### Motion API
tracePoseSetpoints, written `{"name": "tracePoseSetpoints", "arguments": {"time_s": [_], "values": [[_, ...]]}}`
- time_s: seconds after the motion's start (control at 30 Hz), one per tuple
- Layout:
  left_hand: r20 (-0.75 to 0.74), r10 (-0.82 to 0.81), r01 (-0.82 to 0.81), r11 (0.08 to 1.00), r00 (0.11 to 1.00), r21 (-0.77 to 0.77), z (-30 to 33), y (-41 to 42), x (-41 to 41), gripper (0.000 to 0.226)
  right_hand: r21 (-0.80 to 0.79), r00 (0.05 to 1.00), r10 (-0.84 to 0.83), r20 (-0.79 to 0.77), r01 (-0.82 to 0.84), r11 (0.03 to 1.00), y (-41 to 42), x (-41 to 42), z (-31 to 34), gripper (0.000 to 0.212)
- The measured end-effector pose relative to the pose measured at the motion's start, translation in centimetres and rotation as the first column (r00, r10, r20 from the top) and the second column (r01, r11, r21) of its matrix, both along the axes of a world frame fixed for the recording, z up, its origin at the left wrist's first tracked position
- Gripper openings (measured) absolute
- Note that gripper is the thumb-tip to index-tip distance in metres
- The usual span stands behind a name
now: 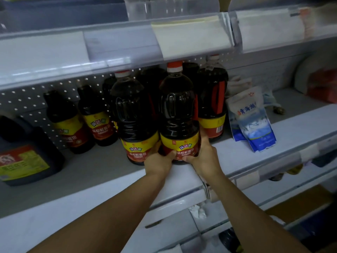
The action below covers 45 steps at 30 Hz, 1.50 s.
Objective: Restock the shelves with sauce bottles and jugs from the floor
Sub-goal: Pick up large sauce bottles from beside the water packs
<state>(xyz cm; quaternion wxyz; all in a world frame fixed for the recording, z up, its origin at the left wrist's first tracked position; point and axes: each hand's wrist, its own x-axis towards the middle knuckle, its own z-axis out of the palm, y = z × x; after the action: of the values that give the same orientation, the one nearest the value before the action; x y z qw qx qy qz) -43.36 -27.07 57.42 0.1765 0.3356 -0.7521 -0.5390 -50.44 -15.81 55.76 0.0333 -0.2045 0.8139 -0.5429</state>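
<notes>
Left hand (158,161) and right hand (202,154) clasp jug (179,114) base at shelf (109,172) front edge; open room right, before salt bags (252,119).

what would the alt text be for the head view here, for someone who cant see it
Two hands, left hand and right hand, grip the base of a red-capped soy sauce jug at the front of a white store shelf. More dark sauce jugs and bottles stand beside and behind it, and blue-and-white bags lean to its right.

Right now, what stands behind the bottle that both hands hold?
Behind the held bottle stand more dark bottles, partly covered; their number is unclear. The hands grip its base.
</notes>
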Motion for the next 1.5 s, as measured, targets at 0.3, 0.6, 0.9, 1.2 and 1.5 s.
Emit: {"name": "tracePoseSetpoints", "arguments": {"time_s": [0.3,0.6,0.9,1.2,1.5], "values": [[0.095,0.082,-0.066,0.985,0.992,-0.157,-0.1,0.8,-1.8,0.05,0.02,0.994,-0.032,-0.109,0.035,0.999,-1.0,-2.0,-0.5,0.099],[0.028,0.021,-0.018,0.995,0.999,-0.097,0.5,0.7,-2.4,0.04,-0.051,0.99,-0.019,-0.139,0.013,0.999,-2.1,-3.2,-0.3,0.093],[-0.005,-0.046,0.046,0.999,0.999,0.0,0.6,0.4,-1.7,0.041,0.051,0.991,-0.053,-0.123,0.06,0.997,-1.9,-3.1,-1.1,0.088],[0.093,-0.181,0.176,0.983,0.979,0.061,1.5,1.5,2.9,0.057,0.315,1.0,0.003,0.007,-0.005,0.949,2.0,2.6,0.9,0.094],[0.055,-0.377,0.366,0.919,0.925,0.143,2.3,2.7,11.6,0.038,0.336,0.977,-0.211,0.041,0.185,0.923,6.2,14.2,2.4,0.081]]}}
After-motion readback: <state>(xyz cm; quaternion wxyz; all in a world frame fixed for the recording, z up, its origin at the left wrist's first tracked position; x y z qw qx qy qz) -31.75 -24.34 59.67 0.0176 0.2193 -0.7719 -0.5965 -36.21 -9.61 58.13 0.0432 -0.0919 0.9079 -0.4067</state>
